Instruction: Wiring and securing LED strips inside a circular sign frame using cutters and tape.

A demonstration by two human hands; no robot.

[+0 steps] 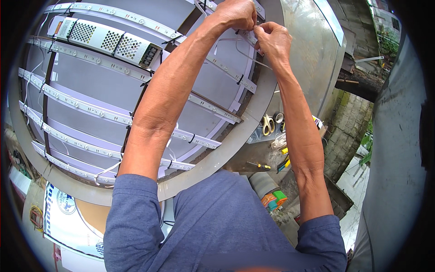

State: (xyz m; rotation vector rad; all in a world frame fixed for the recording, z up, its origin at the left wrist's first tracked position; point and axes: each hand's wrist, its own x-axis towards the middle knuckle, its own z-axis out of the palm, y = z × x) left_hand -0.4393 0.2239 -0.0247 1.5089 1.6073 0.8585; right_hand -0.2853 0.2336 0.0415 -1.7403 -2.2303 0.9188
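Note:
At the top of the head view, my left hand and my right hand meet over the far right edge of a large round metal frame. Both have fingers pinched together, close to touching. What lies between the fingertips is too small to make out. Thin white wire loops just below them. Rows of LED strip bars cross the frame, tied with black cable ties to dark crossbars. A perforated metal power supply is strapped among them at the upper left, its terminal block facing my left forearm.
Right of the frame lie scissors, a tape roll, a bundle of white cord and a screwdriver. Yellow-handled tools rest under my right forearm. A printed white sheet stands lower left. A grey surface borders the right.

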